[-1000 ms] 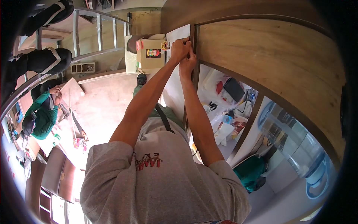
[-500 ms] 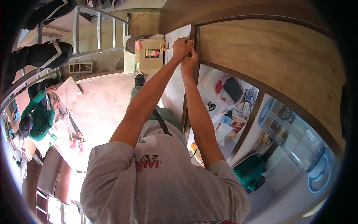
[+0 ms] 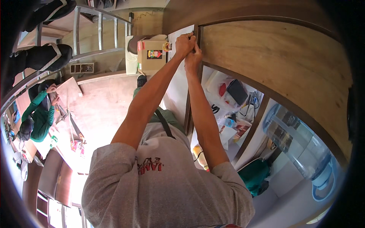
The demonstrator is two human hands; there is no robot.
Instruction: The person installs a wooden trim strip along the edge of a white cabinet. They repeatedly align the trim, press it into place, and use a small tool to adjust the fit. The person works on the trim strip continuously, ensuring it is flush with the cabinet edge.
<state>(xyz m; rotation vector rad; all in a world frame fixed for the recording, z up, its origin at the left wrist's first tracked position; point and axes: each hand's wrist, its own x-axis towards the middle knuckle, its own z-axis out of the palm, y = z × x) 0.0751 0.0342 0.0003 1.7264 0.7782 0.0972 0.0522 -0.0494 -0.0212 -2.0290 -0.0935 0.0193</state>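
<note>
Both arms stretch away from me to the dark brown edge (image 3: 198,32) of a cabinet frame, at the far corner of a white panel (image 3: 178,81). My left hand (image 3: 184,45) is closed, its fingertips pressed together at that edge. Just nearer and to the right, my right hand (image 3: 193,59) is closed too, its thumb and fingers reaching up against the left one. Whatever the fingers pinch is too small or too hidden to make out. A wooden panel (image 3: 270,57) set in the brown frame lies to the right of my hands.
Left of my hands sits a cardboard box (image 3: 152,64) with a tape roll (image 3: 166,46). A metal ladder (image 3: 100,32) bears someone's dark shoes. A co-worker in green (image 3: 41,121) works at far left. Inside the cabinet are plastic bags (image 3: 216,85) and a large water bottle (image 3: 298,138).
My hands have shifted slightly farther along the brown edge, still close together. The co-worker's hands at the left have moved a little.
</note>
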